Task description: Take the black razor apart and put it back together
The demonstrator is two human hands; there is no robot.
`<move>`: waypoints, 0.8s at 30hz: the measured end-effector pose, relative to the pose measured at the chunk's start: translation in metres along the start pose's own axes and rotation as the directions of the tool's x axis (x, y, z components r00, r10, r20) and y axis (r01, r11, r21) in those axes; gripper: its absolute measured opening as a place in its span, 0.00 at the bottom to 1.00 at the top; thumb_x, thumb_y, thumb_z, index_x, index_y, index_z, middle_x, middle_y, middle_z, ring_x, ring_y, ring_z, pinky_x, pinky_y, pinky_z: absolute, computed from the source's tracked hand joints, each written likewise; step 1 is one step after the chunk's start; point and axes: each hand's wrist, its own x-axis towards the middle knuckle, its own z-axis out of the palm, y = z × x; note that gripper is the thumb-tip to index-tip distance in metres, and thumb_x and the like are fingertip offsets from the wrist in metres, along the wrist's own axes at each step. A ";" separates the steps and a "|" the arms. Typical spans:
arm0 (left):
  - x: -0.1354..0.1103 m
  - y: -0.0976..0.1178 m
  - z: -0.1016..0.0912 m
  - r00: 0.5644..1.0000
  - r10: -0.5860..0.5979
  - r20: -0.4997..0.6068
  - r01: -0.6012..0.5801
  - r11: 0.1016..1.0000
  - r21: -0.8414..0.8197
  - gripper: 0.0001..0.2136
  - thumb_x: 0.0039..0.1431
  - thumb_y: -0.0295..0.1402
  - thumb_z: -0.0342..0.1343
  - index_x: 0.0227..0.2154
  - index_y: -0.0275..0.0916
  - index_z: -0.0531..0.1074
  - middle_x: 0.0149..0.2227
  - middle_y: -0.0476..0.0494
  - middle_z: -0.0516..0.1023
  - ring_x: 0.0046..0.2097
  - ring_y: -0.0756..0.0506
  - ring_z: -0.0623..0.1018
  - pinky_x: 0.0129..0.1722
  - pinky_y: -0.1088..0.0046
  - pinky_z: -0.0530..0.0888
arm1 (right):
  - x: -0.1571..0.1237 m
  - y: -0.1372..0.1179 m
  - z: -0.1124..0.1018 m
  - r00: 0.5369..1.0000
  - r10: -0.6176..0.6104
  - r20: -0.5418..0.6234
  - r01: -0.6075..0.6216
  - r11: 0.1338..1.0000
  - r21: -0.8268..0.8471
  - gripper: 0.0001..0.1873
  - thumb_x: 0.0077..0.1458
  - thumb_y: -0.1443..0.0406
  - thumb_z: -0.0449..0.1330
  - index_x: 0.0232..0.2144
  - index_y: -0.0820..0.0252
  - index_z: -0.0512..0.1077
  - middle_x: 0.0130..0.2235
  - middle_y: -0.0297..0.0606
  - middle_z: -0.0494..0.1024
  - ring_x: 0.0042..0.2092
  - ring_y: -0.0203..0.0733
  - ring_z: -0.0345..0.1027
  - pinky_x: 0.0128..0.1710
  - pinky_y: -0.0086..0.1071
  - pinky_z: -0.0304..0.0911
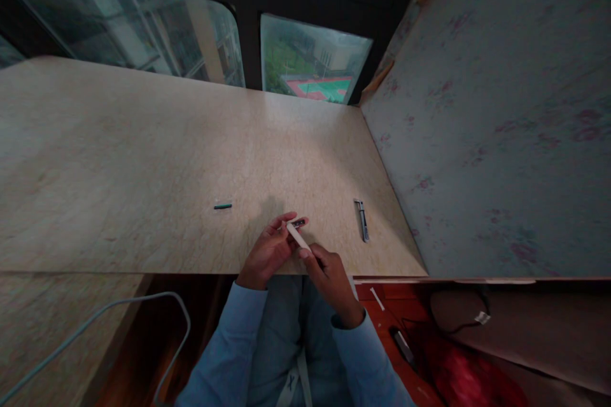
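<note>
Closest to me are my blue sleeves (229,343). Left of them a grey cable (95,324) loops down past the lower ledge. Just beyond the sleeves, at the near edge of the tabletop (143,152), my two hands meet on a slim white barrel (298,236), pen-like in shape.

My right hand (330,278) is the nearer one, its fingers (308,253) clenched on the barrel's near end. My left hand (267,254) sits a little farther off and to the left. Its fingers (286,219) curl around the far end and pinch a dark end piece (298,223) at the barrel's tip, angled off to the right. I cannot tell whether that piece is seated on the barrel or only touching it. The barrel's long axis slants from near-right, at my right hand, to far-left, at my left hand, just above the tabletop.

Farther out, a small dark green piece (223,206) lies flat on the tabletop, apart from my left hand and to its left, with its long axis running left to right. My left hand is the nearer one to it. On the other side lies a slim grey metal piece (361,220), its long axis pointing away from me. It is apart from both hands and nearer my right.

Beyond these the tabletop runs to a dark-framed window (315,57), and a mottled grey wall (501,108) closes the right side.
</note>
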 end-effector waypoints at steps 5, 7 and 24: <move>0.000 0.000 0.000 1.000 0.002 0.000 -0.002 1.000 -0.003 0.12 0.52 0.30 0.64 0.40 0.37 0.75 0.43 0.39 0.78 0.35 0.50 0.76 0.39 0.73 0.73 | 0.000 0.000 -0.002 1.000 -0.014 0.009 0.014 1.000 0.019 0.21 0.63 0.53 0.50 0.25 0.58 0.69 0.20 0.29 0.61 0.24 0.34 0.56 0.24 0.28 0.48; 0.000 -0.001 0.000 1.000 -0.003 -0.014 0.003 1.000 -0.006 0.12 0.53 0.31 0.64 0.41 0.37 0.75 0.44 0.39 0.78 0.37 0.49 0.77 0.40 0.72 0.73 | 0.000 0.001 -0.002 1.000 0.010 -0.001 -0.010 0.999 0.047 0.21 0.63 0.52 0.51 0.27 0.59 0.71 0.20 0.29 0.61 0.24 0.35 0.56 0.24 0.28 0.49; -0.001 0.001 0.006 0.999 0.043 -0.024 -0.042 0.998 0.050 0.15 0.46 0.31 0.69 0.39 0.38 0.76 0.45 0.39 0.79 0.38 0.49 0.77 0.40 0.72 0.73 | -0.012 0.015 -0.027 0.937 0.206 -0.282 -0.132 0.957 0.259 0.22 0.62 0.50 0.51 0.30 0.62 0.71 0.18 0.26 0.60 0.20 0.32 0.54 0.20 0.26 0.50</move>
